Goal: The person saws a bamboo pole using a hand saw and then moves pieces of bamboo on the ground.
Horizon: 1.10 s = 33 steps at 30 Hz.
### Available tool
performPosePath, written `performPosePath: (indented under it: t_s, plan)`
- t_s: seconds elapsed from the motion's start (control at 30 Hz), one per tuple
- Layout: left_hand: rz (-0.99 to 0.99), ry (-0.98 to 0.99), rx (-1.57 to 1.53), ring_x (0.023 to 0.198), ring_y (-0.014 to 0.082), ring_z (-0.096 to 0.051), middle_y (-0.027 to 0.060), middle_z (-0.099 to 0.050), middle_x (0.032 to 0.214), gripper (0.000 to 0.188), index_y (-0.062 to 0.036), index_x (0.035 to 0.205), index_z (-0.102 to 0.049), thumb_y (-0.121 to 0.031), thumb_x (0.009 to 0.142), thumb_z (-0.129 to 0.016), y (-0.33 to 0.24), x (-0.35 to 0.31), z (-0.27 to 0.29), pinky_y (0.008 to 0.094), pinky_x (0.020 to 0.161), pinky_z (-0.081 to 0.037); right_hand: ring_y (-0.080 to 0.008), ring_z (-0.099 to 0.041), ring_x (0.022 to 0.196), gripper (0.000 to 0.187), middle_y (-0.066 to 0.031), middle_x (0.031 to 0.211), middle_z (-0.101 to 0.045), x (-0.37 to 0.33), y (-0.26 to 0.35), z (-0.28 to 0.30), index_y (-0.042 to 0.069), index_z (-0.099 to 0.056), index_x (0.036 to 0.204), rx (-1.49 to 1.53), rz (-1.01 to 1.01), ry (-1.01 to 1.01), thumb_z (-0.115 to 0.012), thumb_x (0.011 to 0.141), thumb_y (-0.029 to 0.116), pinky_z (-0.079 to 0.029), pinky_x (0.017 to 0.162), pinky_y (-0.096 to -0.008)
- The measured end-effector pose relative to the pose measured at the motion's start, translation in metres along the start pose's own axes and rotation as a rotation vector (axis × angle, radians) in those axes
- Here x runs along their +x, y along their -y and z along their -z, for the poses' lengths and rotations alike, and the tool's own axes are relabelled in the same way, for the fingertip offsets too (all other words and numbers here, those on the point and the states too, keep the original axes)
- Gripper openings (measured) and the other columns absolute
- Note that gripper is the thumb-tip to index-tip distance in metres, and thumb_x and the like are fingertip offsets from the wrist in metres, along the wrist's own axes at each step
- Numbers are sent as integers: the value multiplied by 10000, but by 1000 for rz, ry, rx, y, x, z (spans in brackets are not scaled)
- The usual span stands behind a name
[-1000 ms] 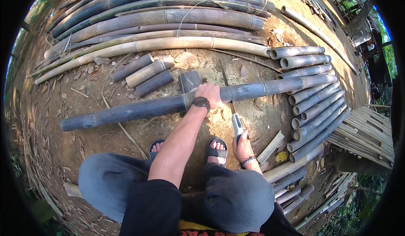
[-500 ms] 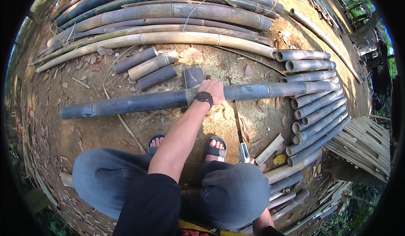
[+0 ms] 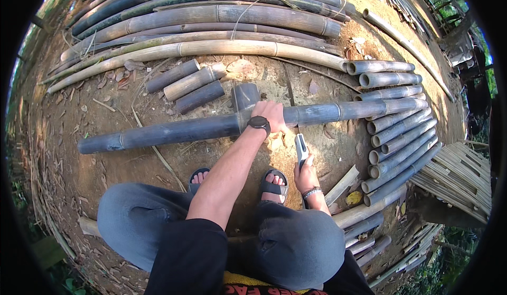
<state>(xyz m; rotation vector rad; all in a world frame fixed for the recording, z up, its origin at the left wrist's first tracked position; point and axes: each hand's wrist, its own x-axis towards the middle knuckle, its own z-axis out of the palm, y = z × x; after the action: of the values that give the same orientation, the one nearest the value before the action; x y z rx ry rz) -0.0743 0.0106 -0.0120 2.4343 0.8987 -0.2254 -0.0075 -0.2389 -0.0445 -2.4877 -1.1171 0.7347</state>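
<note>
A long dark bamboo pole (image 3: 185,131) lies crosswise in front of me. My left hand (image 3: 270,114), with a watch on its wrist, is closed over the pole near its middle. Beneath the pole there, a short thick bamboo piece (image 3: 245,95) sticks out on the far side. My right hand (image 3: 306,174) is wrapped round the grey-and-white handle of a hand saw (image 3: 301,146), just on the near side of the pole. The thin blade reaches past the pole, to the right of my left hand. How deep it sits in the bamboo, I cannot make out.
Cut bamboo lengths (image 3: 401,136) lie in a row at the right. Three short pieces (image 3: 195,81) rest beyond the pole at left. Long bamboo poles (image 3: 211,15) are laid at the far side. A slatted bamboo panel (image 3: 459,176) stands at far right. Leaves litter the dirt ground.
My right hand has pushed forward from beside my knee toward the pole, carrying the saw with it, so more of the blade shows beyond the pole. My left hand keeps its grip.
</note>
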Motion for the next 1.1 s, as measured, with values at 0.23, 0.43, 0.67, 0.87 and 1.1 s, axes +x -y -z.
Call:
performPosePath:
  t_s: [0.23,0.43,0.67,0.87,1.1]
  plan:
    - [39,23,20,793,303,-714,184,-723,851,563,-28,833,-749,-495,526,-815,4,1,-1,367,728,-572,-515,-629,731,537,-362,762,-616,-76,-43,-2,-121,-281,1246,-36,-139,78,-560,933,215,-503,620,-557]
    - [51,81,-30,804,310,-712,191,-722,862,578,-16,850,-745,-492,531,-819,6,2,7,375,757,-564,-498,-629,700,487,-346,732,-620,-51,1,16,-74,-313,1273,2,-46,29,-561,939,179,-508,620,-544]
    - [17,52,14,808,324,-710,201,-719,854,652,1,866,-738,-540,514,-827,-11,4,5,384,751,-565,-492,-634,706,600,-344,747,-624,-19,-23,3,-152,-254,1320,-15,101,-79,-574,927,169,-514,596,-520]
    - [58,73,-28,819,352,-702,219,-713,869,683,13,884,-726,-558,521,-819,2,9,16,401,759,-560,-505,-635,762,631,-350,839,-636,-123,-84,2,-96,-246,1343,27,-168,194,-552,941,282,-504,637,-550]
    - [-52,-91,104,1086,341,-608,207,-626,1152,937,18,1267,-513,-509,564,-837,-9,-6,-2,430,950,-469,-509,-632,764,555,-329,830,-643,-127,-53,-4,-2,-310,1294,180,-137,137,-561,943,346,-495,651,-572]
